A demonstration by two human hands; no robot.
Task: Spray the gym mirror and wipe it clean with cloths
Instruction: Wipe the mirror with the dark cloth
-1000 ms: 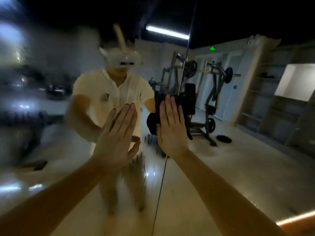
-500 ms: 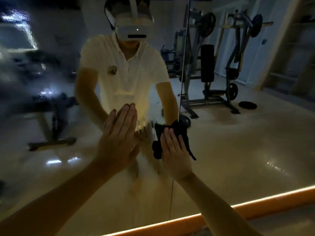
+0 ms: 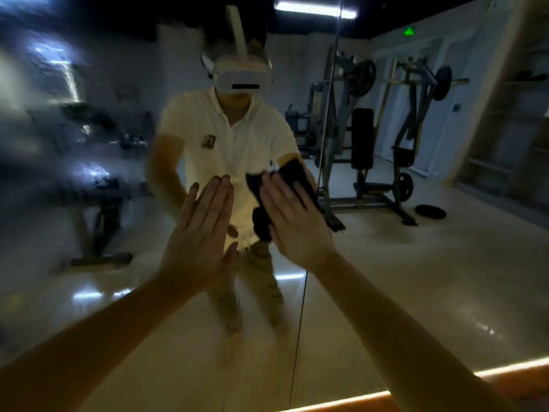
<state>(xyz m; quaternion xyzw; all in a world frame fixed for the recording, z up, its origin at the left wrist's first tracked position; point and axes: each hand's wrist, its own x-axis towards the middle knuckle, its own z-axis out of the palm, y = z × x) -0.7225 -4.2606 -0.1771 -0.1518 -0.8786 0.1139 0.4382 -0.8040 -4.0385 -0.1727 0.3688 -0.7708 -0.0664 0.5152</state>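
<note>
Left hand point(image 3: 202, 230) is flat and bare on the mirror point(image 3: 416, 278) left of the seam point(image 3: 300, 322), right hand point(image 3: 294, 224) presses the black cloth point(image 3: 261, 218) open-palmed right beside it, so mid-wipe I reckon; next needs firm even strokes.

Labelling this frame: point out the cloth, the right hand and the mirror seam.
cloth point(image 3: 292, 175): head view, dark fabric above the fingertips.
right hand point(image 3: 294, 227): head view, back of the hand.
mirror seam point(image 3: 300, 322): head view, line below the wrist.
</note>
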